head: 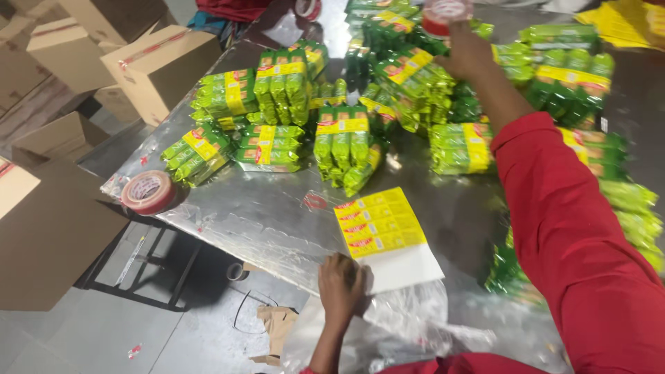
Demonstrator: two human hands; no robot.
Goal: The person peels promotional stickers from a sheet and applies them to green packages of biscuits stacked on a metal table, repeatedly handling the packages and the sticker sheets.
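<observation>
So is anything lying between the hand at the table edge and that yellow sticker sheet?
Nothing visible. The left hand already rests at the near corner of the white sheet of yellow stickers, on the shiny metal table. The green packet bundles lie farther back. The right hand holds a red-and-white tape roll up high.

A packing workshop: cardboard boxes (161,66), tape rolls (148,191) and bundled green packets (341,142) on a foil-covered table (256,221).

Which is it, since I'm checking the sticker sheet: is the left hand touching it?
Touching. The head view shows the left hand resting on the near edge of the sticker sheet.
</observation>
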